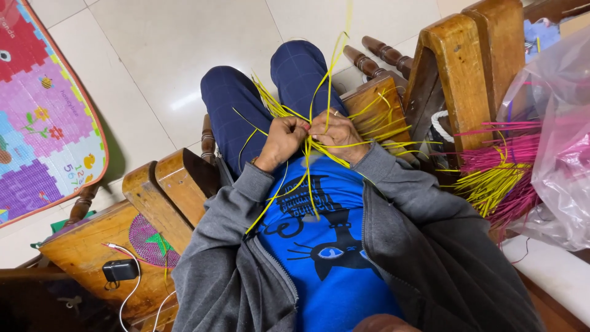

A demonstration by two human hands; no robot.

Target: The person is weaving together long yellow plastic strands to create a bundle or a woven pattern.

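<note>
1. The person sits in a wooden chair (458, 67), seen from above, in a grey zip jacket (424, 246) over a blue shirt (335, 258) with dark blue trousers (258, 104).
2. Both hands meet just above the lap, touching a cluster of thin yellow strips (319, 138) that fan out upward, sideways and down over the shirt.
3. The left hand (284, 140) is curled tight into a fist around several of those strips, knuckles up.
4. The right hand (338, 132) is closed over the same cluster right beside the left, fingers pinching strips where they cross.
5. To the person's right, a clear plastic bag (562, 141) lies on the seat beside the chair, with a bundle of pink strips (504, 154) and more loose yellow strips (488, 184) poking out of its mouth.
6. On the left armrest (92, 246) sit a small black charger (120, 269) with a white cable and a round pink woven piece (147, 240).
7. A bright puzzle-pattern play mat (43, 110) lies on the pale tiled floor (166, 55).
</note>
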